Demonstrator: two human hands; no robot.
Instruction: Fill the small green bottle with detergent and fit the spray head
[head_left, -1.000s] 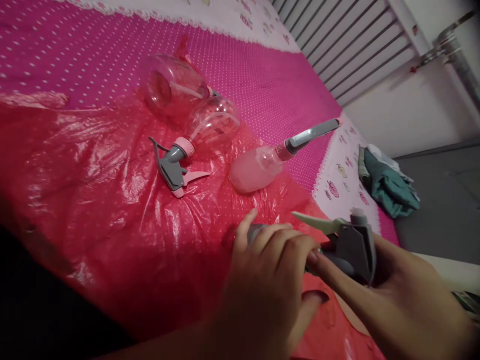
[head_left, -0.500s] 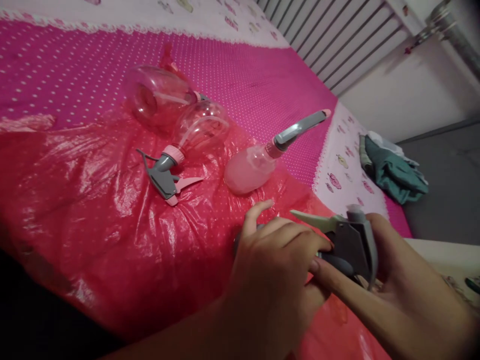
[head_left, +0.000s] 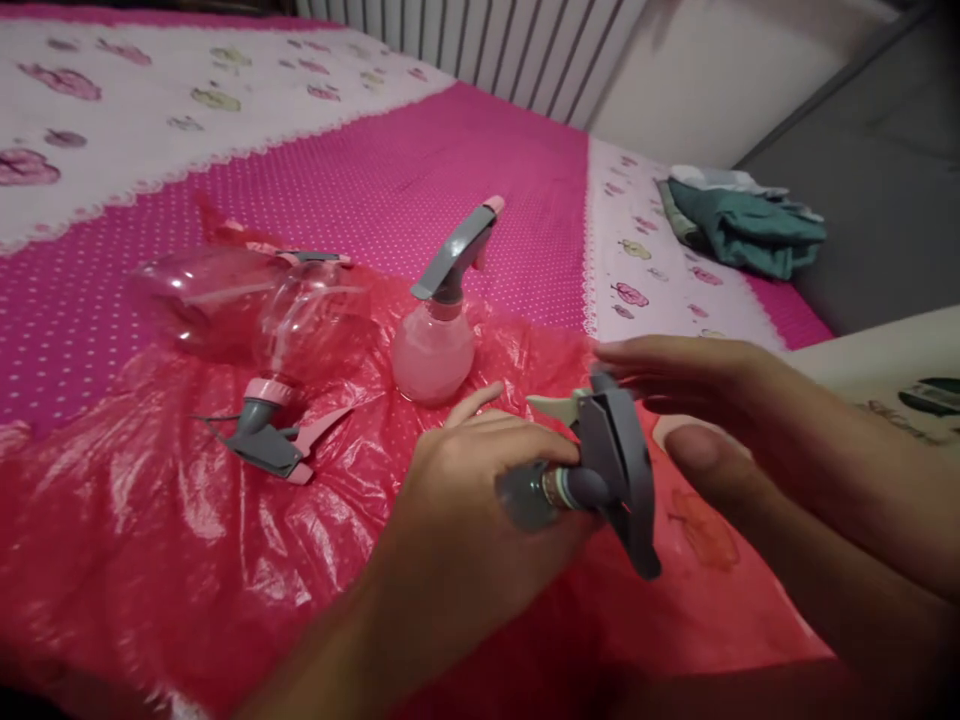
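Note:
My left hand [head_left: 495, 500] is wrapped round the neck of a spray bottle [head_left: 611, 460] with a grey head and a pale green trigger; most of its body is hidden by my fingers. Just right of the spray head, my right hand [head_left: 705, 430] has its fingers stretched and thumb apart, with nothing held. Beyond my left hand stands a small pink spray bottle [head_left: 433, 350] with a grey head. To the left lie a clear spray bottle [head_left: 315, 320] with a pink collar and trigger, and another clear bottle [head_left: 202, 290] behind it.
A thin red plastic bag [head_left: 187, 560] lies spread under the bottles on a pink dotted bedspread [head_left: 495, 160]. Folded green clothes [head_left: 750, 225] rest at the far right. A white box-like object [head_left: 862, 350] with dark printing stands at the right, and slatted rails [head_left: 510, 45] run behind.
My right hand has come off the spray head and opened beside it. The held bottle has turned so its collar shows. My view has swung, shifting the other bottles left.

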